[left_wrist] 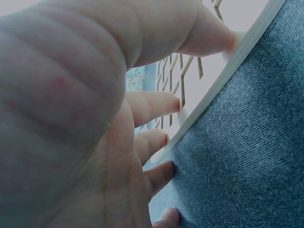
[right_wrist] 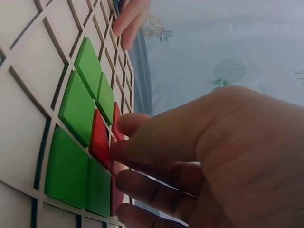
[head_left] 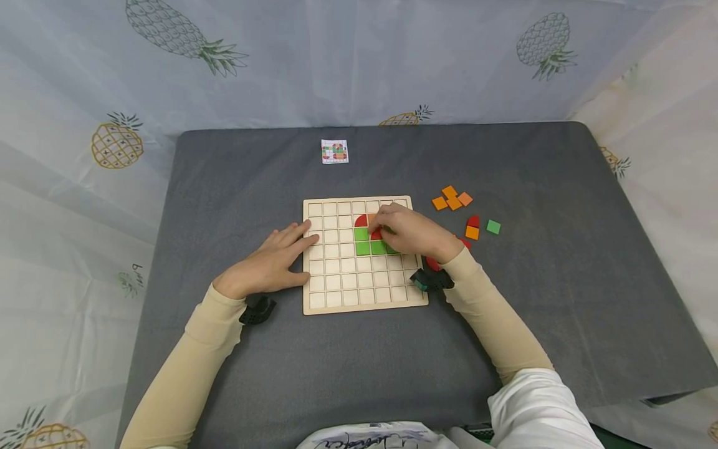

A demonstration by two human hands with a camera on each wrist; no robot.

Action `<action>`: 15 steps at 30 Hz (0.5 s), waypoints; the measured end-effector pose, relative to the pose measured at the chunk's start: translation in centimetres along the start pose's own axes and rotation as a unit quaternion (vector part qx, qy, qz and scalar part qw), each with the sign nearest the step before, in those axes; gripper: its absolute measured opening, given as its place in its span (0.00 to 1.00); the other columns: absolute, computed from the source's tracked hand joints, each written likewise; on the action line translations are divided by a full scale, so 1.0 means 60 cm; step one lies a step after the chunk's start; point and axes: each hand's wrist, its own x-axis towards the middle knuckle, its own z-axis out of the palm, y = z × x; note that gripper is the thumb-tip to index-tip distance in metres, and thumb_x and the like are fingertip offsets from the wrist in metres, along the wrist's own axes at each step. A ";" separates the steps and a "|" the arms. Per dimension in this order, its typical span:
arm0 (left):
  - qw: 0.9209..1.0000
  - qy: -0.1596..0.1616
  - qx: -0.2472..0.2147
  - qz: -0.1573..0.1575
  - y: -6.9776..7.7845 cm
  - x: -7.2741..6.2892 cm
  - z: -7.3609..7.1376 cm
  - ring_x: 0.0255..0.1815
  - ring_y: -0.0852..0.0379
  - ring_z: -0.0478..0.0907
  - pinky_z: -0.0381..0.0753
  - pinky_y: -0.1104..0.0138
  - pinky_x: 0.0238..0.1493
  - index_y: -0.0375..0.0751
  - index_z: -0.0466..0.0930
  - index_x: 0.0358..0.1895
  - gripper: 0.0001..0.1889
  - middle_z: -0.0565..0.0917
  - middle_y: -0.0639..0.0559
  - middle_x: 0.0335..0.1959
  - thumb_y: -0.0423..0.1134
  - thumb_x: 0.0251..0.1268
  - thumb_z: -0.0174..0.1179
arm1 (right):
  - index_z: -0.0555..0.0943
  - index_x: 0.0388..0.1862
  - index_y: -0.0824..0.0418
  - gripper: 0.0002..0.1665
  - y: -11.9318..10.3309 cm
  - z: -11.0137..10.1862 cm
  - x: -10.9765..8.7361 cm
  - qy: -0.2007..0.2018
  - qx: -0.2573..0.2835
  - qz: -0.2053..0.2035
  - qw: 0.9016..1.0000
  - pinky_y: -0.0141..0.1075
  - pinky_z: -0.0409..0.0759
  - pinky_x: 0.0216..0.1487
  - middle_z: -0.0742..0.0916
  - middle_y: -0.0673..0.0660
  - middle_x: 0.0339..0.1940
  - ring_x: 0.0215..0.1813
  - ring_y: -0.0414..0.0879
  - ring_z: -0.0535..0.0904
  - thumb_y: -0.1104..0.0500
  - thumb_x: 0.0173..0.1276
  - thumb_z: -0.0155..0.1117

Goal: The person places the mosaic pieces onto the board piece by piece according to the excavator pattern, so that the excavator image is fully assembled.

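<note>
A pale wooden grid board (head_left: 332, 267) lies on the dark grey cloth. My left hand (head_left: 268, 260) rests against its left edge with fingers spread and straight; in the left wrist view the thumb (left_wrist: 209, 38) touches the rim. Over the upper right of the grid, my right hand (head_left: 412, 229) touches tiles seated in the squares. Its fingertips lie against an orange tile (head_left: 371, 218) and a red piece (right_wrist: 99, 140). Around them sit several green tiles (head_left: 363, 248) and a red rounded piece (head_left: 361, 221). The fingers partly hide this cluster.
Loose orange tiles (head_left: 453, 202) lie right of the board, with a green tile (head_left: 493, 227) and a red piece (head_left: 473, 221) near them. More red pieces (head_left: 432, 264) show partly beneath the right wrist. A small printed pattern card (head_left: 335, 151) lies beyond the board.
</note>
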 end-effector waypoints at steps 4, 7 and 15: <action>1.000 -0.001 -0.001 -0.003 0.001 0.000 0.000 0.85 0.35 0.40 0.39 0.38 0.81 0.41 0.56 0.80 0.39 0.44 0.41 0.85 0.41 0.68 0.61 | 0.87 0.50 0.60 0.17 0.006 -0.015 -0.007 0.020 -0.003 0.028 0.999 0.43 0.78 0.56 0.87 0.56 0.47 0.50 0.50 0.77 0.68 0.75 0.51; 1.000 -0.002 -0.002 -0.003 0.002 0.000 0.000 0.85 0.35 0.40 0.39 0.39 0.82 0.41 0.56 0.81 0.39 0.44 0.41 0.85 0.41 0.68 0.61 | 0.87 0.51 0.61 0.15 0.013 -0.031 -0.017 0.025 -0.014 0.063 0.998 0.42 0.77 0.50 0.86 0.57 0.46 0.47 0.51 0.75 0.67 0.75 0.54; 1.000 -0.008 -0.002 -0.008 0.002 -0.001 -0.001 0.85 0.37 0.39 0.38 0.40 0.82 0.42 0.55 0.81 0.41 0.42 0.43 0.86 0.42 0.68 0.63 | 0.87 0.46 0.60 0.09 0.032 -0.052 -0.033 -0.029 -0.037 0.152 0.987 0.42 0.77 0.42 0.86 0.57 0.44 0.41 0.50 0.76 0.61 0.74 0.62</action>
